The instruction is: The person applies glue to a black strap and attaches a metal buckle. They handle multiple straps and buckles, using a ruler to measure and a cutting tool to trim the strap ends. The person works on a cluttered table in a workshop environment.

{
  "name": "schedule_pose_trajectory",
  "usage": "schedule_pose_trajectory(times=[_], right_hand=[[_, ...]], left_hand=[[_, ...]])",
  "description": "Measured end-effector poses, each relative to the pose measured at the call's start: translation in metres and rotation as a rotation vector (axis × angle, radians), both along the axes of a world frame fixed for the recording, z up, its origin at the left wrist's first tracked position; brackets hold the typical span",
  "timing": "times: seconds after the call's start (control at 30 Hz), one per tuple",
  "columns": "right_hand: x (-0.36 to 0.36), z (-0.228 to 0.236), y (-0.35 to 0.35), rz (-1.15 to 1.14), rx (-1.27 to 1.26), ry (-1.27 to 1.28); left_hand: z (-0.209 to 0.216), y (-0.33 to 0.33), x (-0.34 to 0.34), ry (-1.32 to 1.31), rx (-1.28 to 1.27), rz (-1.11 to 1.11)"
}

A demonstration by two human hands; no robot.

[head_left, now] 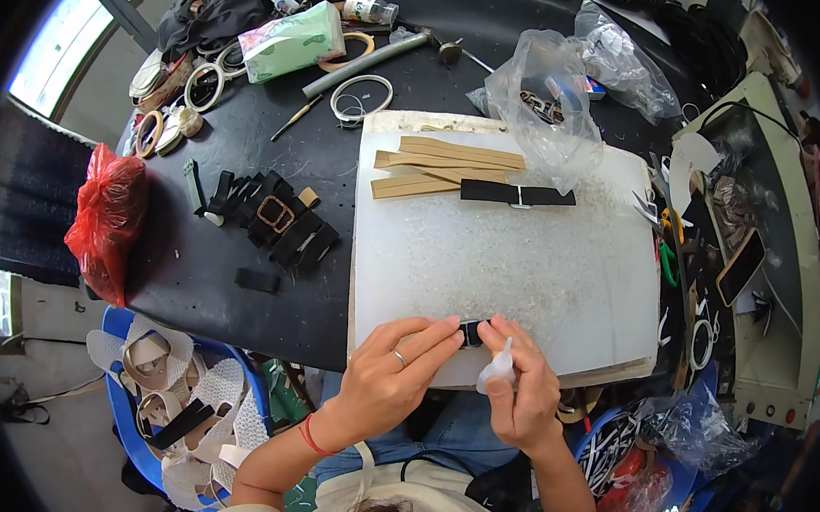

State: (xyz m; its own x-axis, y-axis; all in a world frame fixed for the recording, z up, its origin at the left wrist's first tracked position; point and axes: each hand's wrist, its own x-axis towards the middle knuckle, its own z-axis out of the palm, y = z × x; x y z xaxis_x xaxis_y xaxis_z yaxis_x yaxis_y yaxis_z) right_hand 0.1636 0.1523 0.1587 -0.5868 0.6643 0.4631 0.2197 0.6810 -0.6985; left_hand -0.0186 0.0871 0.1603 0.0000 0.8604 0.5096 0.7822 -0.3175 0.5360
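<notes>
Black strap piece (470,332) between both hands' fingertips

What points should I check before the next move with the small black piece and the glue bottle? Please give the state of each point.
1. Small black piece pinched between fingertips of left hand and right hand: ok.
2. Piece lies over the white cutting board, not the black table: ok.
3. Small white bottle held in the right hand, nozzle up: ok.
4. Bottle cap on or off: cannot tell.
5. Tan strips and black strap lie apart, at the board's far side: ok.
6. Glue already on the piece: cannot tell.
</notes>
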Motion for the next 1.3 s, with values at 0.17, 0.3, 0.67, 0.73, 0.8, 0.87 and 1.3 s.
schedule_pose_trajectory(times=[0.17,0.3,0.67,0.73,0.8,0.87,1.3], right_hand=[[0.008,-0.006,-0.002,-0.043,0.085,-0.076],[-0.006,0.011,0.001,0.039,0.298,-0.163],[0.013,0.007,0.01,0.047,0.137,-0.08],[0.014,0.006,0.007,-0.021,0.016,-0.034],[0.013,0.008,0.004,-0.018,0.011,-0.035],[0.01,0.014,0.001,-0.032,0.025,-0.056],[0.019,0.014,0.003,0.008,-0.403,0.008]], left_hand=[[0.008,0.002,0.003,0.173,-0.139,-0.069],[0.017,-0.003,-0.001,0.43,-0.086,-0.11],[0.032,-0.011,0.029,0.534,-0.127,-0.058],[0.021,-0.011,0.024,0.562,-0.112,-0.07],[0.014,-0.011,0.02,0.587,-0.094,-0.087],[0.013,-0.011,0.018,0.608,-0.073,-0.106],[0.022,-0.001,-0.01,0.021,-0.216,-0.051]])
